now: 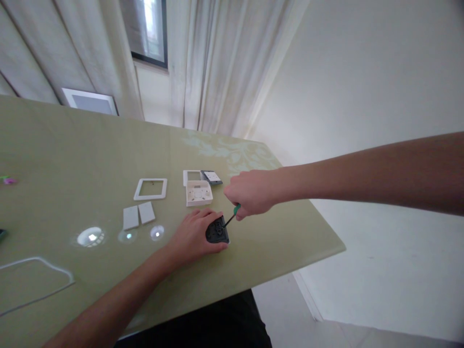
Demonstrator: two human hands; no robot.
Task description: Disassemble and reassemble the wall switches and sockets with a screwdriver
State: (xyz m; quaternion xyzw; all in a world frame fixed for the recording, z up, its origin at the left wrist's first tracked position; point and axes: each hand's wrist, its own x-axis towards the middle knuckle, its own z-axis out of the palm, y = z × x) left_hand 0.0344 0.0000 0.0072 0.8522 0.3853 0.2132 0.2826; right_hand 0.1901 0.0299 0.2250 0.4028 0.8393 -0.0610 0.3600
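My left hand (194, 234) lies on the green table (72, 154), its fingers wrapped round a small black switch module (218, 231) and pinning it to the tabletop. My right hand (248, 193) is closed in a fist round a green-handled screwdriver (232, 216), whose dark shaft points down-left into the top of the black module. Just behind the module stands a white back box (198, 193).
A white square frame (151, 189) and two white rocker plates (138, 215) lie to the left. A white frame piece (191, 175) and a grey insert (211, 177) sit behind the box. The table's right edge (311, 208) is close to my right hand. Curtains hang behind.
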